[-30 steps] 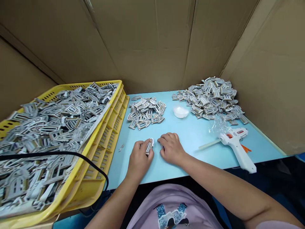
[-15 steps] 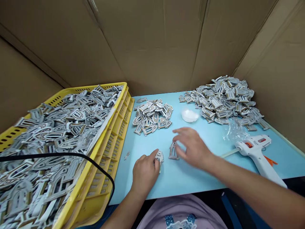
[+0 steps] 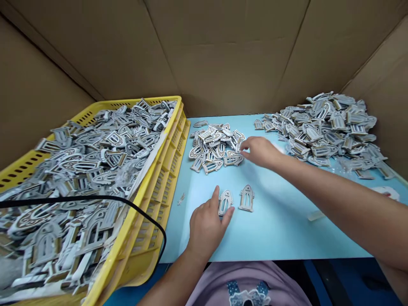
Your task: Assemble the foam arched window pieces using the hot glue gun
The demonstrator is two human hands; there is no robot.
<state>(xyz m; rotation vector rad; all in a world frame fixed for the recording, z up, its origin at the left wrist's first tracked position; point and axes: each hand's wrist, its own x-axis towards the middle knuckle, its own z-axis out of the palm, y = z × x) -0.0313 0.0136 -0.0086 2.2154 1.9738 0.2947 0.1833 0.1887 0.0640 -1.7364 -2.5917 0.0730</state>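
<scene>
My left hand (image 3: 207, 225) rests on the blue tabletop, index finger and thumb spread around a small grey-white arched window piece (image 3: 225, 202). The thumb touches its lower right edge. Just right of it lies a second arched window piece (image 3: 246, 198), flat and apart from both hands. My right hand (image 3: 259, 151) is at the right edge of a small pile of arched pieces with brown scroll patterns (image 3: 212, 146). Its thumb and fingertips are pinched at a piece there, partly hidden by the fingers.
A yellow crate (image 3: 174, 153) full of similar pieces stands at the left, a black cable (image 3: 105, 197) across it. A larger heap (image 3: 321, 127) lies back right. A glue stick end (image 3: 315, 216) and the partly hidden white glue gun (image 3: 387, 192) are at right. Cardboard walls (image 3: 229, 55) surround the table.
My right hand has moved from the right-hand piece up to the small pile. My left hand has opened around its piece. The view has shifted, and my right arm now covers most of the glue gun.
</scene>
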